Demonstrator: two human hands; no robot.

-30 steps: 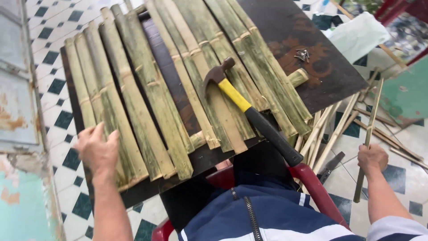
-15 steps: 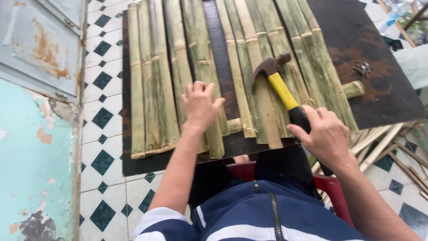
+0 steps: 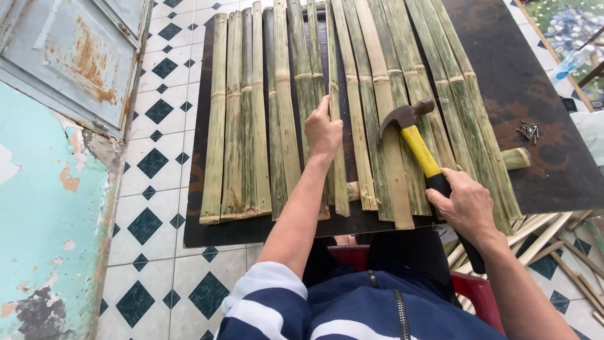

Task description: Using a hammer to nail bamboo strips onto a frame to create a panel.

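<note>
Left hand: the left hand (image 3: 323, 130) lies open and flat on the bamboo slats (image 3: 296, 113).
Right hand: the right hand (image 3: 464, 208) grips the yellow-handled hammer (image 3: 420, 148), head resting on slats.
Edges: slat ends stop just short of the dark board (image 3: 535, 94)'s near edge; nails (image 3: 527, 131) lie on bare board right.

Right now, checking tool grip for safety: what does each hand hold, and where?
Right hand grips the hammer by its black handle grip. Left hand holds nothing, resting on the bamboo slats.

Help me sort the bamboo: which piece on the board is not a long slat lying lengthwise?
The short bamboo stub at the right edge of the slats; it lies crosswise on the dark board, near the small nail pile.
</note>
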